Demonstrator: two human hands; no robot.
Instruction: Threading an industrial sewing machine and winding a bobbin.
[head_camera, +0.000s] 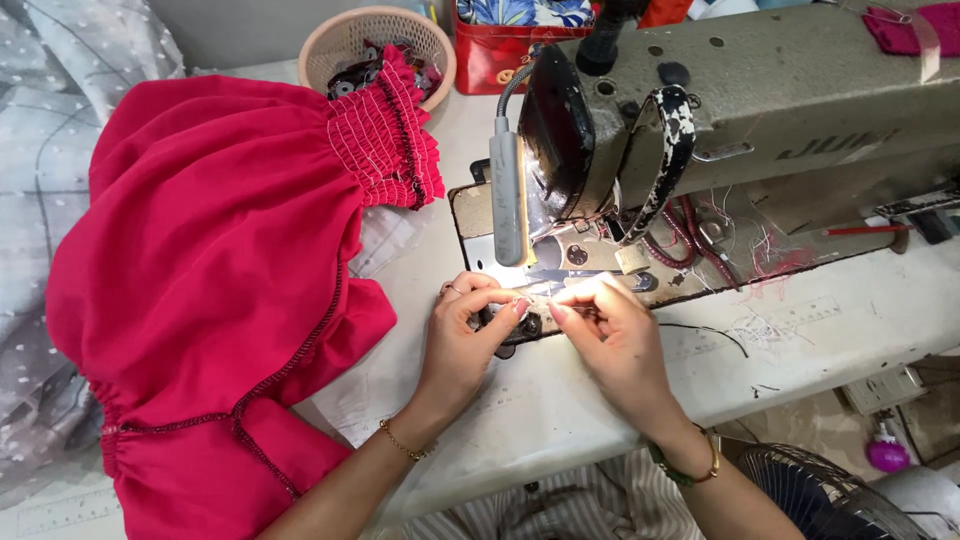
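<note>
Spread across the left half of the white desk (560, 400): one large crimson garment (210, 270), gathered and bunched, with a smocked ruffled cuff (385, 130) turned up toward the far edge. Behind it, at the far left, grey dotted cloth (60, 120).

Filling the upper right: one grey-green sewing machine (760, 100), worn, with a slim lamp (508, 195) lit beside the needle head and loose thread ends scattered over its bed. Looped over the machine arm: one black-and-white mottled headband (675, 140). On top at the far right, one pink pad (910, 25).

At the far edge of the desk: one round pink basket (345, 40) holding dark odds and ends, and next to it one red box (500, 55).

Low at the right: part of one fan cage (800, 490).

Reaching in from the bottom edge, two bare forearms, wrists bent slightly upward, both hands meeting just in front of the needle plate (560, 260). Left hand (465, 335): thumb and forefinger pressed together, pinching a small pale scrap (535, 297); a thin gold chain on the wrist, a ring on one finger. Right hand (615, 335): fingers curled, tips pinching the same scrap from the other side; a gold bangle and a green band on the wrist. Scrap too small and brightly lit to tell exactly what.
</note>
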